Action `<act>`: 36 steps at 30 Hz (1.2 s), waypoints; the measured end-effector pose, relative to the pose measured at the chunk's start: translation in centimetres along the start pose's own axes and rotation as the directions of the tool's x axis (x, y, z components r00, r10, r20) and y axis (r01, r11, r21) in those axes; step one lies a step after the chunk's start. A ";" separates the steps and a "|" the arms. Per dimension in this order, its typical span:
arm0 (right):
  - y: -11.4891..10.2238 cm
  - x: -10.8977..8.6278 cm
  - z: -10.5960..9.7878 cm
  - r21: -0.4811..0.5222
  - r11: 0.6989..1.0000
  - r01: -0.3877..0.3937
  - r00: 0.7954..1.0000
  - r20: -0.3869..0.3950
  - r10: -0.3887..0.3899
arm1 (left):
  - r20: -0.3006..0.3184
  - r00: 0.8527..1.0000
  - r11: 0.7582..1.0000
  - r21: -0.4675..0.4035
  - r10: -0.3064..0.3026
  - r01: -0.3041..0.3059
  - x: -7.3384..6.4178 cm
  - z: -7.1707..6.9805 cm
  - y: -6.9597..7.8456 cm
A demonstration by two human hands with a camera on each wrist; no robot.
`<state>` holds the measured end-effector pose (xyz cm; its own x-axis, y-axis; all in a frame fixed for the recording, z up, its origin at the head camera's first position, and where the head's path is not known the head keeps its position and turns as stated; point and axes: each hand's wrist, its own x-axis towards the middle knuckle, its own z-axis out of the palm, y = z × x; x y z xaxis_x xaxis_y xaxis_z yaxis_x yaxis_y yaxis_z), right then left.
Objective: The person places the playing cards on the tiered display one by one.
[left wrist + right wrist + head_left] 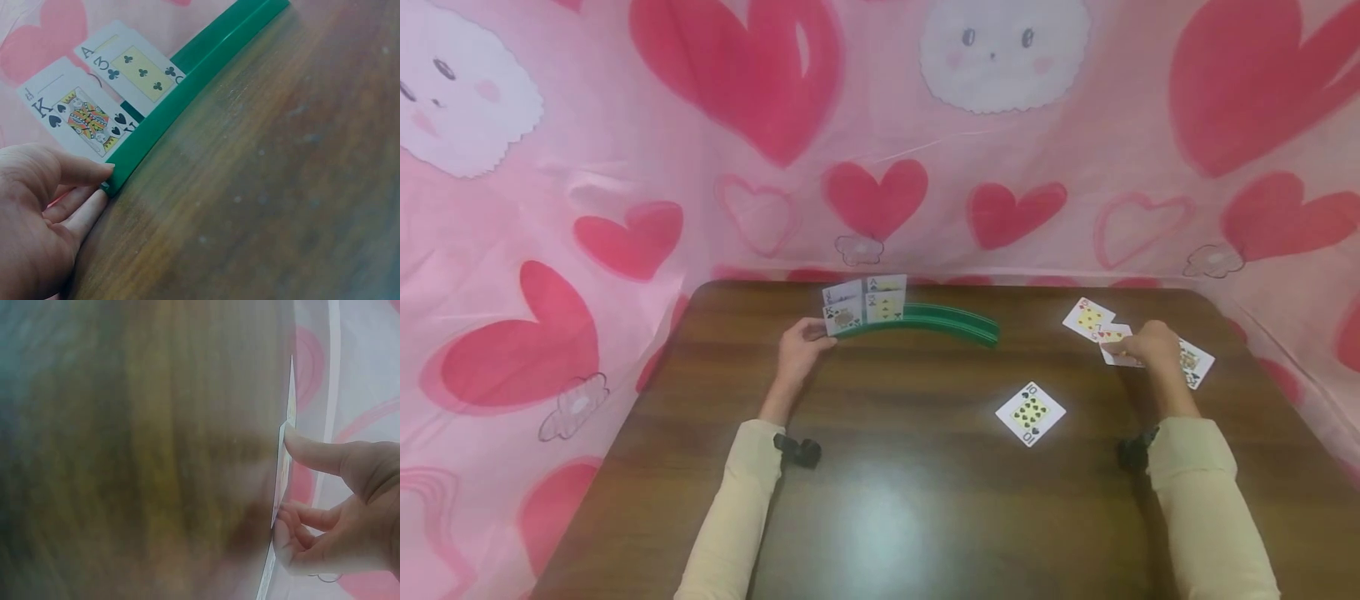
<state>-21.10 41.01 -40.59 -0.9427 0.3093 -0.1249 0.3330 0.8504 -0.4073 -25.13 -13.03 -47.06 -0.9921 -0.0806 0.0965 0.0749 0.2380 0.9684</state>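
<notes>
My left hand [800,348] pinches the left end of a curved green card holder [951,319] with thumb and fingers. Four-cornered playing cards stand in it in two overlapping pairs: the king of spades [87,122] and the three of clubs [142,72] in front, each with another card's edge behind. At the right of the table, my right hand [1156,346] holds a red-pipped playing card [1115,335] between thumb and fingertips, seen edge-on in the right wrist view. That card overlaps a red-pipped card [1087,318]; a black king [1197,364] is partly covered by the hand.
A ten of spades [1031,414] lies face up near the middle of the brown wooden table [880,517]. Pink cloth with hearts [876,196] hangs behind the table and at both sides. Each wrist bears a black camera mount [797,451].
</notes>
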 end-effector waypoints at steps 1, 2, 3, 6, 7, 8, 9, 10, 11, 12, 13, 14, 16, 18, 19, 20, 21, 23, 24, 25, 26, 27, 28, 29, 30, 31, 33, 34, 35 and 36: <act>0.0 0.0 0.0 0.011 1.000 -0.007 1.000 0.007 0.007 | -0.001 1.000 1.000 0.000 0.000 0.000 0.0 0.0 0.0; 0.0 -0.1 0.0 0.020 1.000 -0.016 1.000 0.014 0.016 | -0.002 1.000 1.000 -0.001 0.000 0.000 0.1 -0.1 0.1; 0.0 -0.1 0.0 0.029 0.999 -0.028 0.999 0.025 0.027 | 0.000 1.000 1.000 0.004 0.000 0.000 0.1 -0.1 0.1; 0.1 -0.1 0.1 0.047 0.997 -0.066 0.997 0.054 0.063 | -0.003 1.000 1.000 0.013 -0.003 0.003 0.1 -0.2 0.0; 0.1 0.0 0.1 0.044 0.996 -0.075 0.995 0.062 0.072 | -0.005 1.000 1.000 0.019 -0.005 0.005 0.0 -0.2 -0.1; 0.1 0.0 0.1 0.039 0.996 -0.083 0.994 0.067 0.081 | -0.006 1.000 1.000 0.022 -0.006 0.006 0.0 -0.2 -0.1; 0.0 0.0 0.0 0.037 0.995 -0.094 0.993 0.072 0.091 | -0.007 1.000 1.000 0.028 -0.005 0.005 0.0 -0.2 -0.1; 0.0 0.0 0.0 0.036 0.994 -0.103 0.992 0.074 0.100 | -0.009 1.000 1.000 0.027 -0.006 0.006 0.0 -0.2 -0.2; -0.1 0.1 0.0 0.024 0.994 -0.104 0.992 0.071 0.102 | -0.009 1.000 1.000 0.024 -0.003 0.004 -0.1 -0.2 -0.2; -0.1 0.1 -0.1 0.015 0.994 -0.104 0.992 0.068 0.103 | -0.009 1.000 1.000 0.020 -0.003 0.003 -0.1 -0.1 -0.2; -0.2 0.1 -0.1 0.007 0.995 -0.103 0.993 0.064 0.102 | -0.007 1.000 1.000 0.018 -0.002 0.002 -0.1 -0.1 -0.2; -0.3 0.1 -0.1 0.007 0.994 -0.106 0.993 0.058 0.106 | -0.004 1.000 1.000 0.013 0.001 -0.001 -0.1 -0.1 -0.2; -0.2 0.2 0.0 0.005 0.994 -0.106 0.993 0.052 0.106 | -0.002 1.000 1.000 0.009 0.000 0.000 -0.1 -0.2 -0.2; -0.2 0.3 0.1 0.002 0.994 -0.106 0.993 0.044 0.106 | 0.001 1.000 1.000 0.020 -0.004 0.004 -0.1 -0.2 -0.2; -0.2 0.3 0.2 0.009 0.994 -0.107 0.993 0.046 0.107 | 0.003 1.000 1.000 0.021 -0.003 0.003 -0.1 -0.3 -0.2; -0.1 0.3 0.2 0.012 0.994 -0.105 0.994 0.045 0.105 | 0.001 1.000 1.000 0.025 -0.005 0.005 -0.1 -0.3 -0.2; -0.1 0.3 0.2 0.010 0.995 -0.099 0.994 0.048 0.098 | -0.001 1.000 1.000 0.028 -0.007 0.007 -0.1 -0.4 -0.2; -0.1 0.2 0.2 0.017 0.996 -0.090 0.995 0.055 0.089 | 0.001 1.000 1.000 0.030 -0.006 0.006 -0.1 -0.5 -0.1; 0.0 0.2 0.2 0.025 0.996 -0.082 0.995 0.062 0.081 | 0.002 1.000 1.000 0.025 -0.005 0.005 -0.1 -0.5 -0.1; 0.1 0.2 0.2 0.031 0.997 -0.077 0.995 0.064 0.075 | 0.004 1.000 1.000 0.026 -0.006 0.006 -0.1 -0.5 -0.1; 0.2 0.2 0.3 0.034 0.997 -0.069 0.996 0.059 0.067 | 0.004 1.000 1.000 0.028 -0.010 0.010 -0.2 -0.5 -0.1; 0.3 0.2 0.3 0.030 0.998 -0.058 0.997 0.053 0.056 | 0.006 1.000 1.000 0.028 -0.012 0.012 -0.2 -0.6 -0.2; 0.4 0.2 0.4 0.025 0.999 -0.044 0.998 0.035 0.043 | 0.009 1.000 1.000 0.026 -0.014 0.014 -0.2 -0.6 -0.2; 0.6 0.2 0.4 0.032 0.999 -0.039 0.999 0.019 0.038 | 0.012 1.000 1.000 0.024 -0.016 0.016 -0.2 -0.6 -0.2; 0.8 0.2 0.5 0.044 0.998 -0.035 0.999 0.001 0.035 | 0.014 1.000 0.999 0.026 -0.019 0.018 -0.3 -0.6 -0.2; 0.9 0.3 0.5 0.050 0.998 -0.034 0.999 -0.017 0.035 | 0.016 1.000 0.999 0.026 -0.020 0.020 -0.3 -0.5 -0.2; 1.2 0.3 0.5 0.050 0.998 -0.032 0.998 -0.058 0.035 | 0.018 1.000 1.000 0.021 -0.020 0.019 -0.3 -0.4 -0.1; 1.4 0.3 0.4 0.059 0.998 -0.036 0.996 -0.079 0.040 | 0.021 1.000 1.000 0.020 -0.018 0.017 -0.3 -0.4 -0.1; 1.5 0.3 0.4 0.070 0.997 -0.043 0.994 -0.095 0.049 | 0.023 1.000 1.000 0.020 -0.017 0.016 -0.3 -0.4 -0.1; 1.5 0.3 0.3 0.075 0.996 -0.045 0.992 -0.110 0.053 | 0.023 1.000 1.000 0.021 -0.017 0.016 -0.3 -0.4 -0.1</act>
<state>-20.89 42.25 -41.52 -0.9156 0.3994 -0.0460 0.3729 0.8012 -0.4680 -24.83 -13.40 -47.08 -0.9952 -0.0624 0.0750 0.0565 0.2570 0.9648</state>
